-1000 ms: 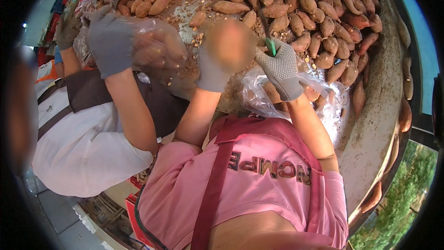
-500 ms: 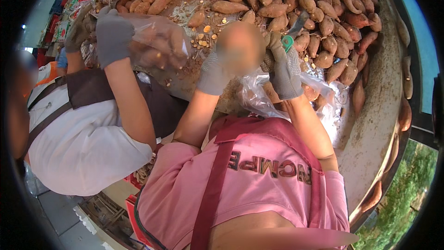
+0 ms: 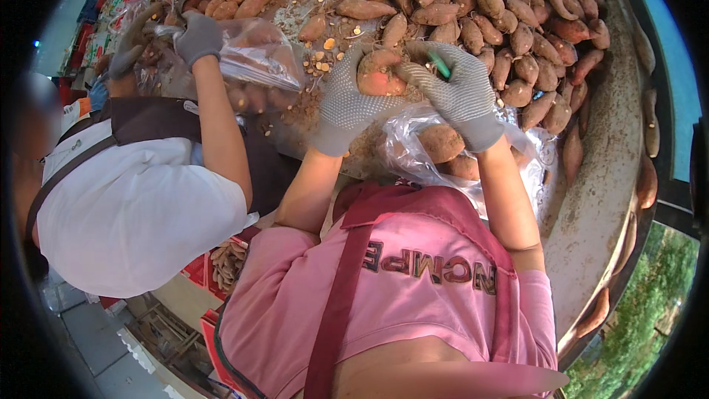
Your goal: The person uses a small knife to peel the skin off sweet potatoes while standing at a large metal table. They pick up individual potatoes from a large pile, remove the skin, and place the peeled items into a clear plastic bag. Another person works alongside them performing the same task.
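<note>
My left hand (image 3: 346, 109), in a grey dotted glove, is closed round a soil-covered sweet potato (image 3: 381, 83) with a reddish bare patch. My right hand (image 3: 464, 100), gloved alike, grips a small knife (image 3: 439, 65), of which only the green handle shows; the blade is hidden. The right fingertips reach the right side of that sweet potato. Under my right wrist lies an open clear plastic bag (image 3: 401, 139) with several sweet potatoes (image 3: 441, 143) in it.
A large heap of sweet potatoes (image 3: 509, 29) covers the far side of the table, which has a raised dirty rim (image 3: 591, 207) at right. Cut orange bits (image 3: 329, 43) lie beyond my left hand. At left, a co-worker's gloved hands (image 3: 198, 37) handle a filled plastic bag (image 3: 258, 63).
My hands have turned and my right fingers have come onto the sweet potato. The knife blade, visible before, is now hidden. The co-worker's hands have shifted over their bag.
</note>
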Motion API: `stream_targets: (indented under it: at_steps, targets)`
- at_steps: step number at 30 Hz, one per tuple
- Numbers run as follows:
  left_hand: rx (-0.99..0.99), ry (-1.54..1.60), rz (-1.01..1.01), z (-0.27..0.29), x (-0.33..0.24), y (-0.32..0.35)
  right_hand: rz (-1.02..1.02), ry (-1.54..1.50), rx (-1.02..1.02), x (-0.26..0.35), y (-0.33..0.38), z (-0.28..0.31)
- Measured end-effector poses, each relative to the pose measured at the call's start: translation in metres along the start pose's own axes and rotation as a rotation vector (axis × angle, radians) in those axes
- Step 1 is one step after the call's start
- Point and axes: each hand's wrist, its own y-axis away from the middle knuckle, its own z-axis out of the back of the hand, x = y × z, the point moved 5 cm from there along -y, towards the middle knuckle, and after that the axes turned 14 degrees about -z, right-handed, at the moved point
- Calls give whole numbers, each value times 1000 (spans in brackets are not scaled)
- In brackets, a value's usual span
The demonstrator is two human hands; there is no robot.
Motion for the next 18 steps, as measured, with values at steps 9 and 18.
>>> stream_targets:
  at_steps: [9, 18]
  targets:
    - [153, -404, -232, -7, -43, -2, 77, 11, 197, -10, 1, -7]
    - [73, -572, -117, -19, -41, 5, -137, -183, 97, -20, 17, -4]
